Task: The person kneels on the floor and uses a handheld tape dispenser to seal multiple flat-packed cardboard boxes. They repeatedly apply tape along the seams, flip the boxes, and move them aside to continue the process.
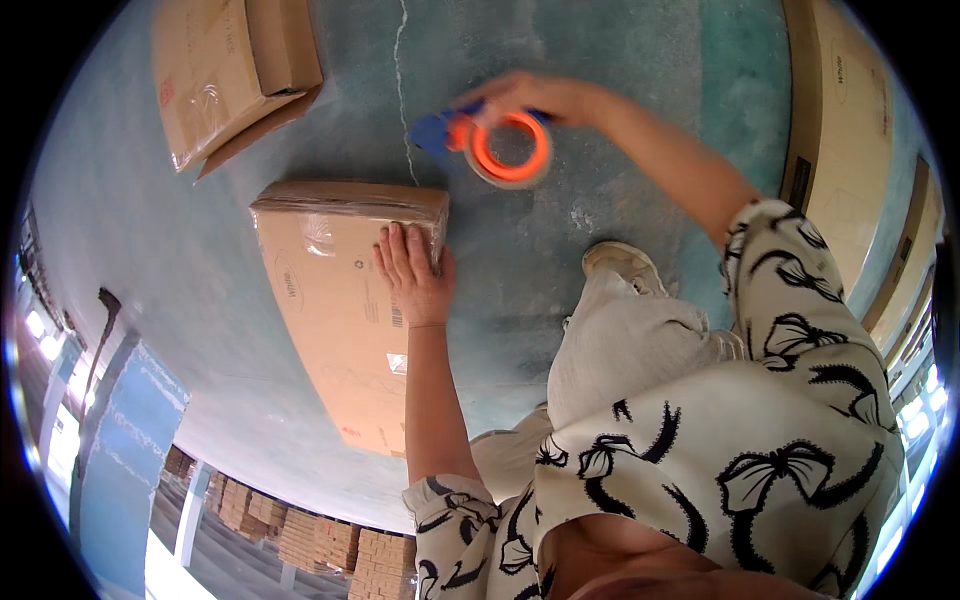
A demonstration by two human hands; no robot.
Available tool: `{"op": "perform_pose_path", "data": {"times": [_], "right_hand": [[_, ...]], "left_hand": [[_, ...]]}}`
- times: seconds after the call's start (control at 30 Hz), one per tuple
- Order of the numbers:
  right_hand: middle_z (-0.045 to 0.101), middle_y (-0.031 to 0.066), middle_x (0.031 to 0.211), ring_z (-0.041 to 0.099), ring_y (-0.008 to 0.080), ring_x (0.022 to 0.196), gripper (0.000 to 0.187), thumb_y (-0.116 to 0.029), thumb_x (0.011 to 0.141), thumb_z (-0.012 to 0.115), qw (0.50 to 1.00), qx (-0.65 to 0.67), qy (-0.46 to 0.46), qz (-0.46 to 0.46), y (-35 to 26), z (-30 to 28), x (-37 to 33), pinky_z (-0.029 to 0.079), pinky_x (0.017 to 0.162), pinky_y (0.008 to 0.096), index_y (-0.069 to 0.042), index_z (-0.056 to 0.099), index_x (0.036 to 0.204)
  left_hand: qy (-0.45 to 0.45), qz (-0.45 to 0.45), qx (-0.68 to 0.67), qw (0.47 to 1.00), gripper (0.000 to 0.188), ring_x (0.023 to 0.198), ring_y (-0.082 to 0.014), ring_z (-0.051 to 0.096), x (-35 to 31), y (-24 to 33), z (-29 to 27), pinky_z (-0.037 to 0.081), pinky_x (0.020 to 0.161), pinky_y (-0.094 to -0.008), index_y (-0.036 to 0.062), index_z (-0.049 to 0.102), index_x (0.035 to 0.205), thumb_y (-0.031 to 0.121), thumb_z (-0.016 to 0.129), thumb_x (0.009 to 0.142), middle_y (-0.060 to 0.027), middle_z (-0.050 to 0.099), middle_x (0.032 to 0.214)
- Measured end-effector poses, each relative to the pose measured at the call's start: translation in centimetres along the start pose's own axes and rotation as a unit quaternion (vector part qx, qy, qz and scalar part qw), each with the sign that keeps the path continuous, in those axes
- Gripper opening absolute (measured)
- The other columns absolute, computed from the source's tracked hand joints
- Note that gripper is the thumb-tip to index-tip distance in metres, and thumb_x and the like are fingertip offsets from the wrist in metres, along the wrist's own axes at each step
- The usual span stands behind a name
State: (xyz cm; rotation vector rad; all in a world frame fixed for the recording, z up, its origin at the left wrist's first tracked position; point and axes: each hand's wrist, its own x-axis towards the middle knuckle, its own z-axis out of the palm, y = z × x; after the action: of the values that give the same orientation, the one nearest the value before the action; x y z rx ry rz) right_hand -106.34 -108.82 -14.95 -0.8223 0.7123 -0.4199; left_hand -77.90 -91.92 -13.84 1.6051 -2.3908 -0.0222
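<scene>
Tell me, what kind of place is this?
Probably a warehouse or packing room. What look like stacks of brown boxes stand in the background, the left hand rests on a taped cardboard box, and the right hand holds a tape dispenser.

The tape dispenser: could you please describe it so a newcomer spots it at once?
On the greenish floor, find the long cardboard box under the left hand. Beyond its upper right corner, the right hand holds the tape dispenser. Its bright orange ring and blue body stand out from that brown box.
</scene>
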Motion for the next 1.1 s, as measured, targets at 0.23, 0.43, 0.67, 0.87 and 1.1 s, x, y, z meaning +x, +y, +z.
{"op": "perform_pose_path", "data": {"times": [0.23,0.43,0.67,0.87,1.1], "right_hand": [[0.066,0.009,0.109,0.061,0.0167,0.096,0.062,-0.028,0.074,0.071,0.974,-0.183,-0.122,0.053,0.5,2.6,5.3,0.05,0.082,0.0274,-0.007,0.057,0.13],[0.067,0.0121,0.11,0.064,0.0233,0.097,0.072,-0.037,0.065,0.075,0.977,-0.181,-0.088,0.068,8.5,5.4,-5.9,0.049,0.086,0.0314,-0.013,0.057,0.13],[0.068,0.0124,0.103,0.065,0.0243,0.09,0.071,-0.037,0.059,0.072,0.946,-0.268,-0.134,0.118,4.1,8.4,-0.9,0.05,0.078,0.0333,-0.015,0.062,0.125],[0.069,0.0142,0.082,0.066,0.027,0.072,0.06,-0.033,0.057,0.071,0.884,-0.443,-0.149,-0.003,3.2,8.7,-0.2,0.052,0.068,0.0375,-0.023,0.068,0.116],[0.066,0.0151,0.091,0.064,0.0318,0.085,0.063,-0.042,0.06,0.072,0.906,-0.382,-0.17,-0.069,6.1,12.5,-5.3,0.05,0.073,0.039,-0.016,0.065,0.117]], "left_hand": [[0.025,-0.023,-0.028,0.999,0.066,0.122,-0.0394,0.046,1.2,0.6,0.1,0.038,0.102,-0.0561,0.0018,0.043,0.128,0.017,0.073,0.071,-0.0188,0.045,0.132],[0.022,-0.021,-0.057,0.998,0.065,0.123,-0.0419,0.043,0.6,-0.3,-0.5,0.036,0.102,-0.0563,0.0032,0.043,0.127,0.012,0.071,0.069,-0.0189,0.043,0.133],[-0.134,-0.068,-0.115,0.982,0.07,0.122,-0.0409,0.039,3.7,-0.7,-4.7,0.034,0.1,-0.0521,0.0067,0.044,0.125,0.005,0.067,0.059,-0.0168,0.042,0.13],[-0.154,-0.017,-0.127,0.98,0.027,0.112,-0.0359,0.053,11.1,-0.1,-5.8,0.043,0.095,-0.0447,0.0016,0.067,0.095,0.015,0.074,0.073,-0.0166,0.062,0.115],[-0.256,-0.02,0.08,0.963,0.048,0.116,-0.0296,0.05,8.8,-0.1,0.1,0.028,0.107,-0.0492,0.0058,0.061,0.1,0.03,0.078,0.061,-0.011,0.061,0.107]]}}
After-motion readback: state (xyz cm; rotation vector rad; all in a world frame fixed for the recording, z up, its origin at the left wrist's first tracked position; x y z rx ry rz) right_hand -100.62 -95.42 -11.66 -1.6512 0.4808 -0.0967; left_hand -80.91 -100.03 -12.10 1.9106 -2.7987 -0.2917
